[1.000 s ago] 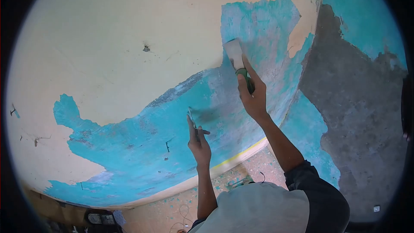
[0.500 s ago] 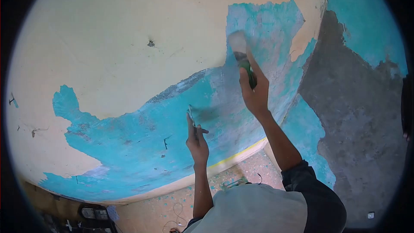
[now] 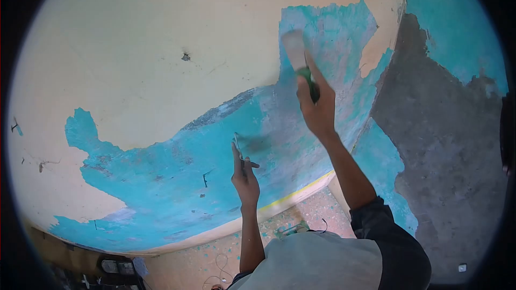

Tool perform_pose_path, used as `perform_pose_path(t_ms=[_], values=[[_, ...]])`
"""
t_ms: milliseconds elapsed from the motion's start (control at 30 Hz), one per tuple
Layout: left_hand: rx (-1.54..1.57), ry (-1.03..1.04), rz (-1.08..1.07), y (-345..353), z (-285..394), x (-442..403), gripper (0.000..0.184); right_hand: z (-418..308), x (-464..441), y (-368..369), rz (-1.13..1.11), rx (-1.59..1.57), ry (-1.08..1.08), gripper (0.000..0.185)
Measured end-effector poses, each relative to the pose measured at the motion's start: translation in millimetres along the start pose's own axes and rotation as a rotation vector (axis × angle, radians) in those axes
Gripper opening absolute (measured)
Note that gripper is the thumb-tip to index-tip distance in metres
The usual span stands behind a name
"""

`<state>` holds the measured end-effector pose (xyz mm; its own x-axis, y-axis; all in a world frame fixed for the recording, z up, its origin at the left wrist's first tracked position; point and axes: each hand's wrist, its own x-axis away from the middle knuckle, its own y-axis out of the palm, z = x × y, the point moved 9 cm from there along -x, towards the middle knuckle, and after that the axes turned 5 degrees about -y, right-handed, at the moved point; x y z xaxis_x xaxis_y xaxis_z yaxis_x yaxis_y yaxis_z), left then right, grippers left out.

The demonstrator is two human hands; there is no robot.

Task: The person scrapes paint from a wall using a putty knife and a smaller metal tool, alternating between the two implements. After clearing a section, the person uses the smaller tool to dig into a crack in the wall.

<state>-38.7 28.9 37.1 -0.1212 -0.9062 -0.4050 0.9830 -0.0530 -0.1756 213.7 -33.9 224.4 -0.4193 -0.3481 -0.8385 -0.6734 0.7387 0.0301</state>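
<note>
My right hand (image 3: 318, 111) is wrapped round the green handle of a paint scraper (image 3: 295, 51). Its wide blade, slightly blurred, points up and lies over the patch of bared turquoise wall (image 3: 333, 32), near the edge of the cream paint (image 3: 236, 32). Lower and to the left, my left hand (image 3: 246, 187) grips a thin tool (image 3: 237, 143) with a narrow, light blade-like part and a dark piece by the fingers. It is seen nearly edge-on, so its kind is unclear. A shadow falls on the turquoise wall beside it.
A wall corner divides this wall from a right-hand one with grey plaster (image 3: 430, 129) and turquoise paint. Paint flakes litter the floor (image 3: 317, 209), where a cable (image 3: 221, 268) lies. Dark items (image 3: 115, 266) stand at lower left. A small nail-like piece (image 3: 205, 179) sticks from the wall.
The scraper in my right hand has shifted slightly up and left along the wall. My left hand stays almost where it was.
</note>
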Motion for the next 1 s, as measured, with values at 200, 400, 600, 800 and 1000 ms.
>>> perform_pose_path(t_ms=[200, 400, 600, 800, 1000], values=[[-0.002, -0.012, 0.022, 0.4, -0.4, 0.9, 0.058, -27.5, -44.3, 0.7, -0.017, -0.009, 0.031, 0.054], [0.022, -0.077, 0.001, -2.2, -2.5, -0.3, 0.063, -10.7, -0.4, 4.0, 0.016, -0.049, 0.101, 0.051], [0.024, -0.091, 0.009, 1.3, -1.1, -2.4, 0.062, -29.9, -31.6, 0.1, -0.011, -0.029, 0.065, 0.053], [0.004, -0.039, 0.019, 1.1, -6.0, -1.1, 0.061, -9.8, -1.9, 1.2, -0.019, -0.005, 0.062, 0.055], [0.016, 0.019, 0.039, 3.0, -1.3, -2.2, 0.058, -29.8, -37.6, -0.3, -0.01, -0.028, 0.041, 0.053]])
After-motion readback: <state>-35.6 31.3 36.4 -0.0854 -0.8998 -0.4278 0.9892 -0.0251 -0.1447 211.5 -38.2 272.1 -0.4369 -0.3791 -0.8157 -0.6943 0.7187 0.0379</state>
